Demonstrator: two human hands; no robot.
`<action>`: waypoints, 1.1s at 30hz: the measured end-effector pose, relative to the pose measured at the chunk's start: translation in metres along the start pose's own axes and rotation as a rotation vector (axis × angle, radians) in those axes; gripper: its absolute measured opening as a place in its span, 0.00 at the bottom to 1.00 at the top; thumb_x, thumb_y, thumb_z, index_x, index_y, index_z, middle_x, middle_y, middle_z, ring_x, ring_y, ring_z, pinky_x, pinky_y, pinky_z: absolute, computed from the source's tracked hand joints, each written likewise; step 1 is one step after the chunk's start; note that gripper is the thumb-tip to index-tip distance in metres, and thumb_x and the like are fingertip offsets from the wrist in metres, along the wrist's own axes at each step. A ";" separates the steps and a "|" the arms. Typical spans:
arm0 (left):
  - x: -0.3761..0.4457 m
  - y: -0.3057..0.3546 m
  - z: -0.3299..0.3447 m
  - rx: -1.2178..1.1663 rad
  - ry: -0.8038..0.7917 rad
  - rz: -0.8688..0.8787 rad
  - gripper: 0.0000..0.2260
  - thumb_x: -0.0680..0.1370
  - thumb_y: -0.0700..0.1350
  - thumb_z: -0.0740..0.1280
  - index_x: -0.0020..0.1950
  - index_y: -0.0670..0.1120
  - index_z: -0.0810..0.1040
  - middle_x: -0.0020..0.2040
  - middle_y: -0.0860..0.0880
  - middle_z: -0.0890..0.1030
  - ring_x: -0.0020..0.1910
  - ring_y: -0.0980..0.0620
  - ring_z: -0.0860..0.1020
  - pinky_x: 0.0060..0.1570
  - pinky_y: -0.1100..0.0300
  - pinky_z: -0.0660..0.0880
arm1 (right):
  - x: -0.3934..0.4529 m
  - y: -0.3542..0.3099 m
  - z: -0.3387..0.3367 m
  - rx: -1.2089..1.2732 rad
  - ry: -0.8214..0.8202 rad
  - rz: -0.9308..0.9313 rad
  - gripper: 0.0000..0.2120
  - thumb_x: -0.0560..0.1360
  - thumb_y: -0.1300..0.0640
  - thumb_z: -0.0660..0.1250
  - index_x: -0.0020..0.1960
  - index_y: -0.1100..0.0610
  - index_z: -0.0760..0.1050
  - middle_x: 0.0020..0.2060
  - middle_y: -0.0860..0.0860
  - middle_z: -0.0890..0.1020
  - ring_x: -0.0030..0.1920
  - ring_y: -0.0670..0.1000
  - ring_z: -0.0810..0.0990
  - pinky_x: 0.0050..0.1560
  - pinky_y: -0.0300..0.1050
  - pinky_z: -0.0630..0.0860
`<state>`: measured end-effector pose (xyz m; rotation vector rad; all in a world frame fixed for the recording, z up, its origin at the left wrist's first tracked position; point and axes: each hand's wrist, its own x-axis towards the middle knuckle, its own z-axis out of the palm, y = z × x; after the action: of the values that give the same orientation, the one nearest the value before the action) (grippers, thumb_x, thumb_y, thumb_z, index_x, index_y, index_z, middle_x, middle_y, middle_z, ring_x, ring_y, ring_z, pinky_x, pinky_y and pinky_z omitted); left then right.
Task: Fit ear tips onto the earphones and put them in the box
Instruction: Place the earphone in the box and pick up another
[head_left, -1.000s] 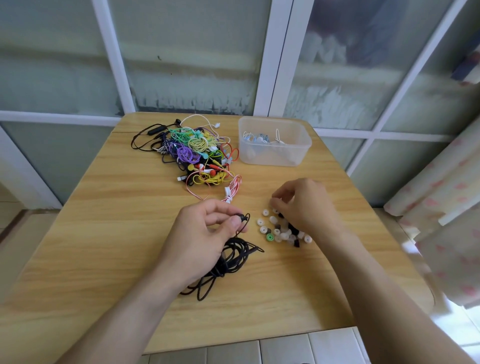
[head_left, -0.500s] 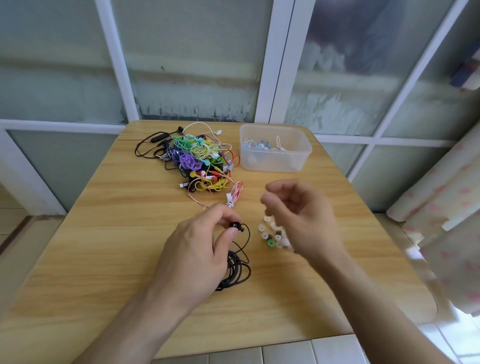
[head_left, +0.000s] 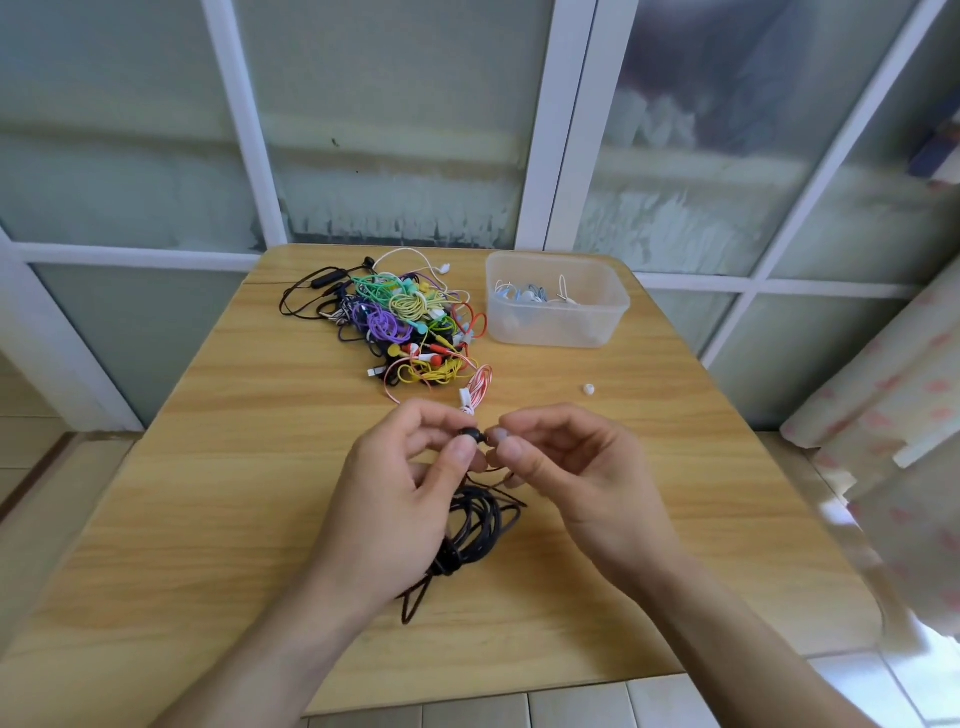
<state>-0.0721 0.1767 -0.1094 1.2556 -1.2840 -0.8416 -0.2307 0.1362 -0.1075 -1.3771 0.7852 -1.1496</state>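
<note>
Table (head_left: 208, 519) mid: hands pinch black earbud (head_left: 470, 434), tip maybe.

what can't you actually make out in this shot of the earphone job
- Ear tip, head view: whatever the right hand pinches is covered by its own fingertips; colour and seating unclear.
- Black earphone: mostly behind the left hand grip.
- Ear tip pile: hidden behind the hands; only one loose white tip shows.
- Box contents: blurred by frosted walls, count unclear.
</note>
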 end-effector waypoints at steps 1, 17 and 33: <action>0.000 0.001 0.000 -0.034 -0.010 -0.002 0.05 0.78 0.37 0.66 0.52 0.45 0.78 0.43 0.50 0.85 0.40 0.54 0.84 0.41 0.66 0.76 | 0.000 0.000 0.001 0.014 -0.008 -0.004 0.07 0.68 0.61 0.73 0.47 0.59 0.82 0.40 0.57 0.86 0.42 0.54 0.85 0.41 0.41 0.79; -0.006 0.010 0.003 -0.071 -0.033 0.047 0.05 0.77 0.37 0.67 0.50 0.44 0.78 0.41 0.50 0.85 0.38 0.53 0.84 0.33 0.70 0.74 | -0.005 -0.002 -0.003 0.120 -0.023 0.033 0.09 0.66 0.65 0.73 0.46 0.60 0.82 0.38 0.58 0.85 0.40 0.53 0.85 0.39 0.41 0.79; -0.009 0.009 0.006 0.067 -0.044 0.065 0.07 0.75 0.35 0.69 0.47 0.46 0.79 0.38 0.52 0.85 0.37 0.55 0.83 0.29 0.70 0.72 | -0.008 0.006 -0.021 0.065 -0.156 0.069 0.07 0.70 0.61 0.73 0.47 0.60 0.83 0.39 0.59 0.85 0.39 0.53 0.83 0.41 0.45 0.80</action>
<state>-0.0809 0.1859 -0.1035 1.2472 -1.3910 -0.7885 -0.2523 0.1358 -0.1169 -1.3578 0.6730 -0.9934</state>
